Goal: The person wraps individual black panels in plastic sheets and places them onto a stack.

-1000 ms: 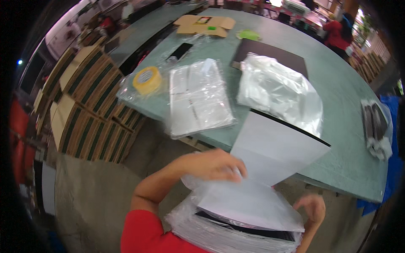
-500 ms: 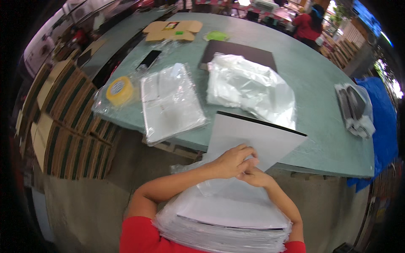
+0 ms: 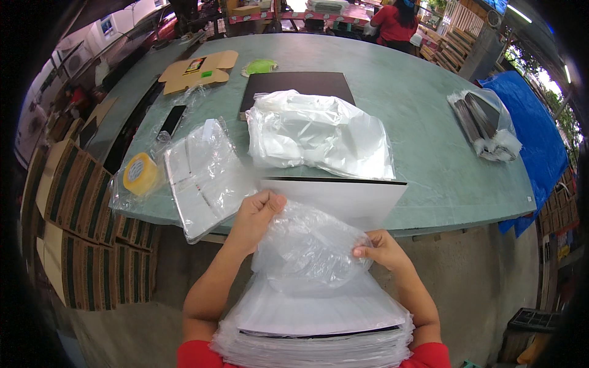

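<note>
We stand at the near edge of a large green tabletop (image 3: pixel 442 178), with stacked cardboard (image 3: pixel 92 233) on the floor to our left and a blue tarp (image 3: pixel 534 135) beyond the right end. Right in front of our body is a thick stack of plastic-wrapped sheets (image 3: pixel 319 306), its layers showing along the side nearest us. On the tabletop ahead, a heap of whitish plastic (image 3: pixel 319 132) partly covers a dark brown panel (image 3: pixel 294 86). Nearer us, a white board (image 3: pixel 362 202) with a black far edge stands out past the tabletop's near edge; we cannot tell what supports it. A clear plastic bag (image 3: pixel 310 239) hangs crumpled between our hands, above the stack and in front of the board. Our left hand (image 3: pixel 257 218) has its fingers pinched on the bag's upper left corner; our right hand (image 3: pixel 381 250) has its fingers clamped on the right edge. To the left, a yellow tape roll (image 3: pixel 141 175) sits near a black phone-like slab (image 3: pixel 172 122).
</note>
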### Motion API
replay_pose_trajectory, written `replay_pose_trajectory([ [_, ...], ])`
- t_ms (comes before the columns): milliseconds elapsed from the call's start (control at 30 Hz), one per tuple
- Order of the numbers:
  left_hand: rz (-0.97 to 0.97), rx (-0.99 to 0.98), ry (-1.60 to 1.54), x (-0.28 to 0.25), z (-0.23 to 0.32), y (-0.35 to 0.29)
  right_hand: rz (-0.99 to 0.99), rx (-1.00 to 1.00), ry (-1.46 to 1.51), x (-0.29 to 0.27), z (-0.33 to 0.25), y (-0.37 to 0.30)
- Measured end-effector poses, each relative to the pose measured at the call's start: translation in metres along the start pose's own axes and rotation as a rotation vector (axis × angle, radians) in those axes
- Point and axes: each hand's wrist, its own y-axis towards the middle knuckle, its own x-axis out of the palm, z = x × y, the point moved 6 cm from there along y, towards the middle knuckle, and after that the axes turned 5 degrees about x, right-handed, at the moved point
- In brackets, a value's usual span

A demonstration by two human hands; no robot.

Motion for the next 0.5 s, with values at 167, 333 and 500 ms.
replay_pose_trajectory([
  [167, -0.117, -0.012, 0.198, 0.026, -0.004, -0.005, 0.292, -0.511, -0.413, 0.022, -0.048, -0.008],
  [333, -0.151, 0.185, 0.224, 0.074, 0.003, -0.020, 0.238, -0.427, -0.393, 0.041, -0.063, 0.000],
  [500, -0.285, -0.128, 0.243, 0.048, -0.019, -0.027, 0.426, -0.184, 0.327, -0.018, -0.055, 0.001],
])
